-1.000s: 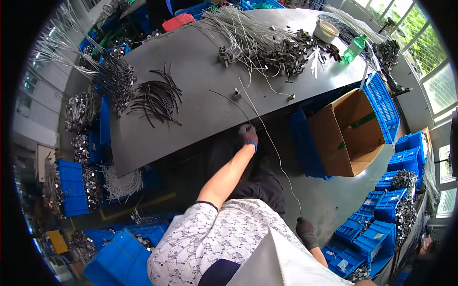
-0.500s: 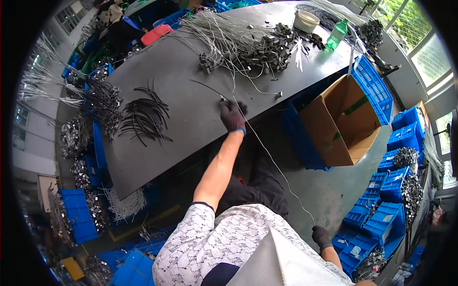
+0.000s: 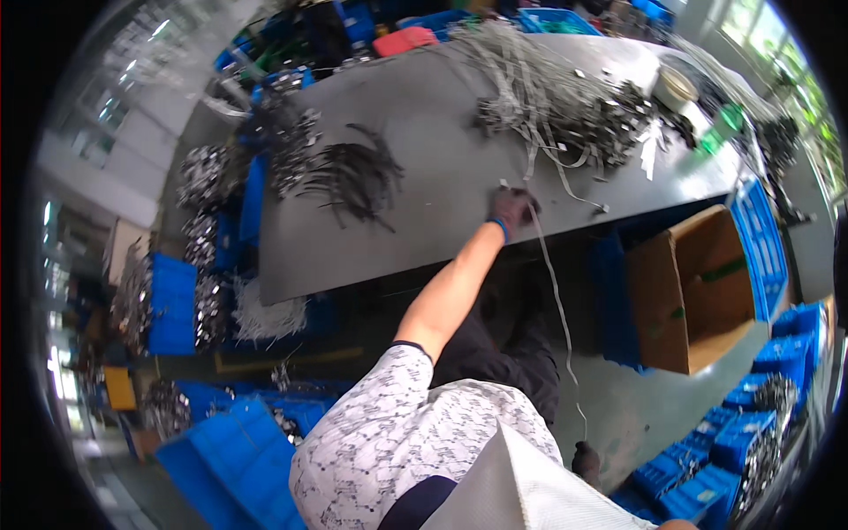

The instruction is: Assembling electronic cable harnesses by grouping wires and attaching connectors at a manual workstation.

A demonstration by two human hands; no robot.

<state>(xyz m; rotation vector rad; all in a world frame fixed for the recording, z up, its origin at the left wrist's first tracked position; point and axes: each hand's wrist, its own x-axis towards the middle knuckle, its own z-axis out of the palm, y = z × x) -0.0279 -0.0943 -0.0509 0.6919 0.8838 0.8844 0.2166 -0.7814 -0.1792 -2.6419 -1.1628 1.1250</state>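
My left hand (image 3: pixel 511 210), in a dark glove with a blue cuff, is closed at the table's near edge. A small pale tip shows at its fingers, and a thin white cable (image 3: pixel 556 296) runs from it. The cable hangs in a long, slightly slack line past the table edge. Its lower part reaches my right hand (image 3: pixel 585 461), also dark-gloved, low beside my body and closed on it. Beyond my left hand lies a heap of white cables (image 3: pixel 521 84) with dark connectors (image 3: pixel 609 119). Motion blur hides the finger details.
A loose bunch of black tubes (image 3: pixel 358 177) lies on the grey table (image 3: pixel 424 132). An open cardboard box (image 3: pixel 658 300) stands in a blue crate to the right. At the back right are a green bottle (image 3: pixel 723 128) and a white tub (image 3: pixel 676 90). Blue crates (image 3: pixel 698 495) line the right.
The whole view has swung, so the table appears farther right. Both hands still hold the white cable, and my right hand sits lower in the picture.
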